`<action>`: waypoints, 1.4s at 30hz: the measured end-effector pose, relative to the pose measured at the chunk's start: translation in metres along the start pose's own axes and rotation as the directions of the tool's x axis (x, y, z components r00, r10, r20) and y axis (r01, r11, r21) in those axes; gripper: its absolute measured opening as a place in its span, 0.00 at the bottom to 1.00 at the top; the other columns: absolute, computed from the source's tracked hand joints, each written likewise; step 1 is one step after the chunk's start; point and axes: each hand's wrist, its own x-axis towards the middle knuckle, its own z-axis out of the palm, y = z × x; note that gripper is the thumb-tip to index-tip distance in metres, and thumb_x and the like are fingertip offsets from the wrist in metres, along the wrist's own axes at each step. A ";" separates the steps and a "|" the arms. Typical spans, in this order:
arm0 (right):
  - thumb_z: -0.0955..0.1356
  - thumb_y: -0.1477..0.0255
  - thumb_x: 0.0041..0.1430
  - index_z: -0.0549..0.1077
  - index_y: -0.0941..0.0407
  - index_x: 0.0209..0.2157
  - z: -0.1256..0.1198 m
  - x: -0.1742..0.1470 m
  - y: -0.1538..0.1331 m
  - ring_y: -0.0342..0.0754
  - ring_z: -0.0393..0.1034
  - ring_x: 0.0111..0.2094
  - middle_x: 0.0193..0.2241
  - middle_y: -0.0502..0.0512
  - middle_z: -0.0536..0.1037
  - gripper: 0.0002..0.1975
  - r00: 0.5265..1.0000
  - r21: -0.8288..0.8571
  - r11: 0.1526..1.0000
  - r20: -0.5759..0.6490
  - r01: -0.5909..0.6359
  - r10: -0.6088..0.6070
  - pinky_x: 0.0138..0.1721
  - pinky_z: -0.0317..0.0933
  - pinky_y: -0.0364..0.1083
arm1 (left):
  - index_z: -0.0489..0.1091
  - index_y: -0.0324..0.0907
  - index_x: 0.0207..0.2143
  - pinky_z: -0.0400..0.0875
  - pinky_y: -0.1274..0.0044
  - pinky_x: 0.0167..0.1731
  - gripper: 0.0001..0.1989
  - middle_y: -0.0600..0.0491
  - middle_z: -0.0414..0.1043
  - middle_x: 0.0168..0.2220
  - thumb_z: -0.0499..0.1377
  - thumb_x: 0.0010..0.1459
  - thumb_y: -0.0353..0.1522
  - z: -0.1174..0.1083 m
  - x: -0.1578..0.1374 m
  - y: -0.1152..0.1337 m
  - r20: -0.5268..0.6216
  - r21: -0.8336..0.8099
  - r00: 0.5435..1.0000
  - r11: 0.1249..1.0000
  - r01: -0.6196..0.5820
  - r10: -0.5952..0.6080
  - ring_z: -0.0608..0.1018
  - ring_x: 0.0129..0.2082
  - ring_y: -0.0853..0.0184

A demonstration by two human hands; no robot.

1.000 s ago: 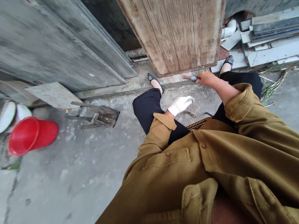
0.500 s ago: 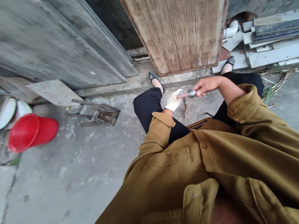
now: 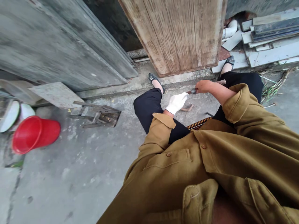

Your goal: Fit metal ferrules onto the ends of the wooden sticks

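Note:
My right hand (image 3: 203, 86), bare, is closed around the handle of a wooden-handled tool (image 3: 193, 91). A grey wrapped collar shows just ahead of the fingers, and the handle's pale end sticks out past my wrist. My left hand (image 3: 177, 103) wears a white knit glove. Its fingers are curled in at the tool's front end, covering it. From under the glove a curved, brown, stick-like piece (image 3: 188, 108) points right; whether it joins the tool I cannot tell. Both hands are low between my knees, above the concrete.
A wooden door panel (image 3: 177, 37) stands in front of my feet. On the left are a red bucket (image 3: 50, 132) lying on its side and a small wooden stool (image 3: 100, 116). White boards and tiles (image 3: 273, 56) are stacked at the right, near dry stalks (image 3: 275, 85).
My right hand has moved slightly, and the handle's end now shows behind its wrist. My gloved hand has turned, back upward. The curved piece has swung from pointing down to pointing right.

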 end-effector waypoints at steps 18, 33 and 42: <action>0.69 0.68 0.74 0.81 0.61 0.45 -0.021 -0.014 0.023 0.46 0.72 0.33 0.35 0.59 0.81 0.11 0.947 0.627 0.771 -0.301 0.108 0.112 0.38 0.66 0.44 | 0.80 0.44 0.58 0.74 0.72 0.55 0.19 0.47 0.84 0.56 0.52 0.77 0.35 0.021 0.011 -0.006 0.081 -0.149 0.996 0.989 -0.024 0.036 0.84 0.54 0.57; 0.75 0.77 0.65 0.83 0.62 0.39 0.010 -0.005 0.003 0.40 0.63 0.25 0.23 0.46 0.72 0.02 0.820 0.298 0.949 0.515 0.101 -0.249 0.36 0.58 0.42 | 0.80 0.40 0.56 0.73 0.72 0.56 0.19 0.45 0.83 0.57 0.51 0.76 0.32 0.018 0.011 -0.014 -0.006 -0.108 1.000 0.994 -0.005 0.005 0.84 0.56 0.57; 0.68 0.68 0.75 0.74 0.59 0.39 -0.022 -0.021 0.033 0.40 0.63 0.28 0.31 0.51 0.76 0.10 0.945 0.764 0.558 -0.232 0.323 -0.229 0.34 0.60 0.40 | 0.80 0.40 0.55 0.76 0.71 0.57 0.19 0.45 0.84 0.55 0.52 0.74 0.32 0.031 0.017 -0.021 0.082 -0.155 0.996 0.988 -0.010 0.023 0.84 0.54 0.58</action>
